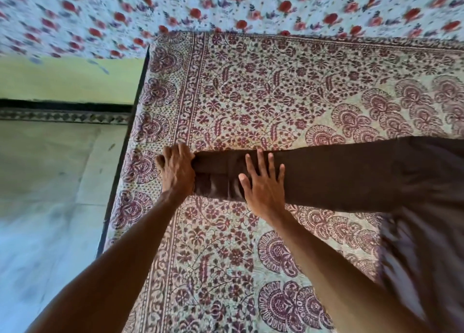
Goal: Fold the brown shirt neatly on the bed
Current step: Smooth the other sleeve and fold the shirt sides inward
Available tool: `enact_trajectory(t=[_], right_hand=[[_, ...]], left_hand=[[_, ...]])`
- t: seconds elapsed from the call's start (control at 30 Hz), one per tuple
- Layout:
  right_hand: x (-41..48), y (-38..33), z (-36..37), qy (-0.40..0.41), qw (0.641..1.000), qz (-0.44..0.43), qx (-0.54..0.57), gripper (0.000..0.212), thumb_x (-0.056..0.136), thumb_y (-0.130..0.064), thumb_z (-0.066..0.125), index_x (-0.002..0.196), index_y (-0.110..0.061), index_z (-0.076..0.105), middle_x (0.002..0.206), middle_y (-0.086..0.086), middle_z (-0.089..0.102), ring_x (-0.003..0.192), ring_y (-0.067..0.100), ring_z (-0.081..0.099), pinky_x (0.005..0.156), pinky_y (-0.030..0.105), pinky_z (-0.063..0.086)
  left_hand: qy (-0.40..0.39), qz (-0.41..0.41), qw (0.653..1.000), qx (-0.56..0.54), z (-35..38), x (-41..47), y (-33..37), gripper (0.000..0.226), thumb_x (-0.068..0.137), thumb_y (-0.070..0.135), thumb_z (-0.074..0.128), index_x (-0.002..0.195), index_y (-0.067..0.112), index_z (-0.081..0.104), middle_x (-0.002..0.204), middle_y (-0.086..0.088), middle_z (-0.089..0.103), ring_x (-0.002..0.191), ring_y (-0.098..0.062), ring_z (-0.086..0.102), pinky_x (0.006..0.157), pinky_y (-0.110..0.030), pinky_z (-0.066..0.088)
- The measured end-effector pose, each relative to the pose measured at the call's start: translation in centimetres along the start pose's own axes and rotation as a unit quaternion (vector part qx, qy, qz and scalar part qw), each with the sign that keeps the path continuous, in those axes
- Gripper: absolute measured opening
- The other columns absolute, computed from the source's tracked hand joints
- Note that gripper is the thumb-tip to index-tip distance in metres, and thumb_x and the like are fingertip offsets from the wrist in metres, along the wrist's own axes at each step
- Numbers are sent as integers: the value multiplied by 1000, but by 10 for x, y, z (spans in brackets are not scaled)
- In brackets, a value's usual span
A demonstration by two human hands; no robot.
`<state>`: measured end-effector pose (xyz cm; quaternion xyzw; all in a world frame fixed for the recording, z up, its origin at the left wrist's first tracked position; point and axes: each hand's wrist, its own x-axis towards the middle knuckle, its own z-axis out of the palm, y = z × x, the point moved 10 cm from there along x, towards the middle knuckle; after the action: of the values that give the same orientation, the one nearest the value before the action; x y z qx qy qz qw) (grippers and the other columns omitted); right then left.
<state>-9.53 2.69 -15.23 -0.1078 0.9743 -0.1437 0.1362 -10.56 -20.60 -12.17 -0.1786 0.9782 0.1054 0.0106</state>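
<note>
The brown shirt [339, 177] lies as a long flat band across the patterned bed cover [251, 94], running from the bed's left edge toward the right, where it widens and blurs. My left hand [177, 169] grips the shirt's left end, fingers curled over the cloth near the bed's border. My right hand [262, 182] lies flat on the shirt just right of it, fingers spread and straight, pressing the fabric down. Both forearms reach in from below.
The bed's dark frame edge [125, 162] runs down the left side, with pale floor [50, 207] beyond it. A white sheet with red flowers [226, 6] covers the far part. Blurred brownish cloth [426, 244] hangs at the right.
</note>
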Motion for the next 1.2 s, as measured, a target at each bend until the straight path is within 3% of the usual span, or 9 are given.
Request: enact_trajectory(t=[0.1, 0.27, 0.43, 0.6, 0.7, 0.77, 0.9, 1.07, 1.2], right_hand=[[0, 4, 1, 4, 1000, -2, -19, 62, 99, -56, 11, 154, -29, 7, 163, 3, -9, 149, 27, -11, 119, 55, -1], [-7, 10, -8, 33, 999, 0, -35, 60, 100, -52, 17, 154, -26, 12, 163, 5, 0, 150, 28, -3, 118, 59, 5], [-10, 54, -19, 63, 993, 87, -49, 66, 98, -60, 19, 154, -25, 15, 163, 7, 1, 149, 33, 0, 116, 63, 4], [-28, 47, -5, 13, 993, -58, -97, 66, 98, -60, 17, 155, -27, 7, 163, 7, -6, 149, 32, -6, 114, 66, 2], [-54, 66, -12, -8, 988, -140, -58, 59, 102, -51, 19, 155, -26, 11, 163, 3, -3, 150, 22, -6, 118, 56, 9], [-64, 110, -43, 55, 996, -65, 34, 54, 103, -44, 25, 153, -22, 23, 163, 3, 11, 150, 18, 5, 120, 49, 11], [-74, 235, -112, 205, 969, 134, 32, 50, 99, -32, 35, 143, -10, 42, 153, 14, 36, 142, 30, 33, 115, 45, 29], [-41, 312, -119, 117, 976, 183, -16, 55, 97, -23, 40, 150, -13, 28, 160, 12, 18, 146, 35, 19, 112, 55, 28], [-26, 315, -85, 73, 978, 195, -24, 57, 100, -38, 34, 153, -30, 16, 163, 2, 9, 150, 27, 8, 116, 55, 10]], left_hand=[[-11, 55, 997, 61, 4, 17, 9, 35, 79, 5, 52, 113, 8, 46, 117, -16, 51, 109, -31, 42, 96, -48, 29], [36, -5, 999, -7, -14, -8, 28, 54, 75, -2, 51, 126, 17, 46, 133, -13, 44, 120, -29, 41, 108, -52, 28], [-67, 191, 978, -60, 32, -64, 103, 53, 100, 42, 32, 150, 27, 22, 159, -3, 19, 147, -23, 15, 120, -49, 12], [-51, 100, 994, -13, 48, -66, 53, 57, 100, 47, 15, 153, 29, 5, 162, -1, 0, 149, -22, -3, 121, -48, 6], [-52, -21, 998, -11, 38, -62, 46, 60, 97, 32, 32, 153, 24, 11, 162, -6, 5, 149, -28, -1, 120, -52, 0], [-32, -54, 997, -39, 25, -65, 76, 66, 86, 17, 49, 148, 18, 28, 158, -10, 21, 147, -31, 11, 120, -52, 4], [-53, 144, 981, -116, 29, -87, 227, 66, 76, 13, 46, 142, 14, 39, 151, -12, 36, 142, -32, 28, 117, -47, 20], [-129, 265, 944, -147, 84, -116, 391, 55, 95, 25, 40, 149, 22, 29, 158, -3, 24, 148, -24, 14, 119, -46, 16], [-122, 266, 953, -79, 117, -121, 398, 53, 100, 42, 31, 151, 27, 25, 161, -2, 16, 149, -24, 11, 118, -48, 15]])
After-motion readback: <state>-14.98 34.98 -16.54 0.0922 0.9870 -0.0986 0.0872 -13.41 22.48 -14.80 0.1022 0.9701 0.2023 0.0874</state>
